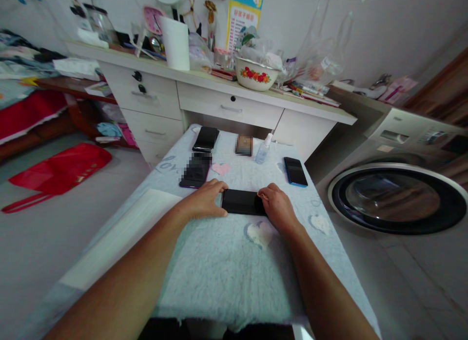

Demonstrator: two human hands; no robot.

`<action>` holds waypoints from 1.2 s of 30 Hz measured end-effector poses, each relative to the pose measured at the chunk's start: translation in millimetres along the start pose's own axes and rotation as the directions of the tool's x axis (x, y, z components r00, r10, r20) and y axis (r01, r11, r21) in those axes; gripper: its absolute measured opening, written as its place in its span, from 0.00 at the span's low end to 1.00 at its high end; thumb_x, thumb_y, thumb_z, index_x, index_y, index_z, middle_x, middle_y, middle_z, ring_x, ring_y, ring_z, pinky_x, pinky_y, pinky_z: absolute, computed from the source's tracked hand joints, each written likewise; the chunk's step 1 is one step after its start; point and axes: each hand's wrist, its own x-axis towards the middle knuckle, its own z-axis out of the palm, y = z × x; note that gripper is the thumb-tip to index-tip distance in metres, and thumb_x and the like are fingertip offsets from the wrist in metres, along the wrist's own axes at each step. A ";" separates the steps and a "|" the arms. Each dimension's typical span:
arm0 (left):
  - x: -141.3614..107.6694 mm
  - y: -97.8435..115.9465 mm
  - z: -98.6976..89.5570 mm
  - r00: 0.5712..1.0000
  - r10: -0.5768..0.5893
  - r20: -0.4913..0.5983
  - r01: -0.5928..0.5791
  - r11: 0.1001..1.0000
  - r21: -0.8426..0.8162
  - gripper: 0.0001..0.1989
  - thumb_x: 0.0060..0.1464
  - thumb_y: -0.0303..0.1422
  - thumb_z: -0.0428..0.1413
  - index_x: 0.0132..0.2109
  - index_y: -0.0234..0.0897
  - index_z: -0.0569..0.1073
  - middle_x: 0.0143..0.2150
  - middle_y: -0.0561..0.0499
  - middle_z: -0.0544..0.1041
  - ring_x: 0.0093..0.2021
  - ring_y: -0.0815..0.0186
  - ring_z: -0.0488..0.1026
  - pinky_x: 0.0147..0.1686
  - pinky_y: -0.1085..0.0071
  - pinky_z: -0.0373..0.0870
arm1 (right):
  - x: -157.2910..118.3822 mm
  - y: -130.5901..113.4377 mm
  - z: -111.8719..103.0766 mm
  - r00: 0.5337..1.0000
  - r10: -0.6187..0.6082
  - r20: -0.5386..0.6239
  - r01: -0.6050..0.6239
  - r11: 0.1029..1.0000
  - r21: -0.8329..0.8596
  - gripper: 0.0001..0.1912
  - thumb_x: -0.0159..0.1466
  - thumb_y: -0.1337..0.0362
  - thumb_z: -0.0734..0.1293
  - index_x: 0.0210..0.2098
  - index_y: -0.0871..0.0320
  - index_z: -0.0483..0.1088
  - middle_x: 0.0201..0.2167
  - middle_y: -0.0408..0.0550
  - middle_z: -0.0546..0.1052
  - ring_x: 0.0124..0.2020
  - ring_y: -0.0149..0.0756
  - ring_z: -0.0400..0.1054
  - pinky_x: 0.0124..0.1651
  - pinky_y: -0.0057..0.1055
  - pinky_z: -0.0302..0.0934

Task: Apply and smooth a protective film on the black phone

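Note:
A black smartphone [242, 202] lies sideways on the cloth-covered table, its dark screen up. My left hand [208, 198] grips its left end, the thumb at the near corner and the fingers at the far corner. My right hand [277, 203] rests on the right end with its fingers curled in. A small tan bit shows at those fingertips, too small to name. Beyond the phone stands a clear spray bottle [262, 152]. Other phones lie around: one with a blue edge [295, 171] at right, a partly blurred one [197, 172] and a black one [206, 138] at left.
A pale flat strip [127, 233] runs along the table's left side. A blurred-out small item [244, 145] lies at the far edge. Behind stands a white drawer desk [226, 103] bearing a flowered bowl [256, 74] and paper roll [176, 44]. A washing machine [398, 135] is at right, a red bag [66, 172] on the floor.

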 end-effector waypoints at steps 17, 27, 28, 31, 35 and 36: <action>0.1 3.6 -0.7 1.000 0.010 -0.012 -0.010 1.000 -0.001 0.28 0.36 0.37 0.61 0.48 0.39 0.66 0.47 0.47 0.68 0.50 0.56 0.66 0.50 0.62 0.65 | 26.0 -19.9 -8.2 0.985 -0.048 0.164 0.073 0.986 -0.150 0.13 0.65 0.70 0.59 0.36 0.59 0.76 0.36 0.52 0.74 0.36 0.34 0.68 0.39 0.27 0.55; -0.2 5.7 -1.4 1.000 -0.006 -0.010 0.006 1.000 0.011 0.28 0.36 0.36 0.62 0.48 0.40 0.66 0.46 0.47 0.68 0.50 0.57 0.66 0.50 0.63 0.65 | 23.0 -38.1 1.6 0.994 -0.017 0.108 0.029 0.993 -0.110 0.14 0.65 0.70 0.58 0.38 0.57 0.75 0.38 0.51 0.73 0.34 0.34 0.67 0.37 0.27 0.55; -0.1 5.3 -1.4 1.000 -0.007 -0.009 0.007 1.000 0.009 0.28 0.36 0.36 0.62 0.49 0.40 0.66 0.47 0.48 0.67 0.50 0.57 0.66 0.51 0.63 0.65 | 22.1 -38.8 2.1 0.994 -0.015 0.106 0.027 0.993 -0.112 0.13 0.66 0.70 0.58 0.38 0.57 0.75 0.38 0.51 0.72 0.34 0.34 0.67 0.36 0.28 0.55; -0.1 4.5 -1.3 1.000 -0.010 -0.004 0.010 1.000 0.008 0.29 0.37 0.37 0.62 0.49 0.41 0.66 0.47 0.48 0.67 0.51 0.57 0.66 0.51 0.63 0.65 | 19.4 -38.6 3.0 0.995 -0.020 0.099 0.031 0.993 -0.114 0.13 0.66 0.69 0.58 0.39 0.56 0.75 0.39 0.51 0.72 0.34 0.33 0.67 0.36 0.28 0.55; -1.0 5.3 -2.3 1.000 -0.013 0.010 0.013 1.000 0.011 0.29 0.38 0.37 0.62 0.50 0.39 0.66 0.48 0.47 0.67 0.51 0.56 0.66 0.51 0.63 0.65 | 16.5 -35.9 3.3 0.995 -0.034 0.089 0.044 0.993 -0.107 0.13 0.67 0.68 0.58 0.40 0.56 0.74 0.39 0.50 0.71 0.34 0.33 0.67 0.37 0.28 0.54; -1.3 5.7 -2.6 1.000 -0.013 0.010 0.013 1.000 0.010 0.29 0.38 0.37 0.61 0.50 0.39 0.66 0.48 0.47 0.67 0.51 0.56 0.66 0.51 0.62 0.65 | 15.9 -35.1 3.4 0.996 -0.038 0.083 0.046 0.994 -0.102 0.13 0.67 0.68 0.58 0.40 0.55 0.74 0.39 0.50 0.71 0.34 0.33 0.67 0.37 0.28 0.55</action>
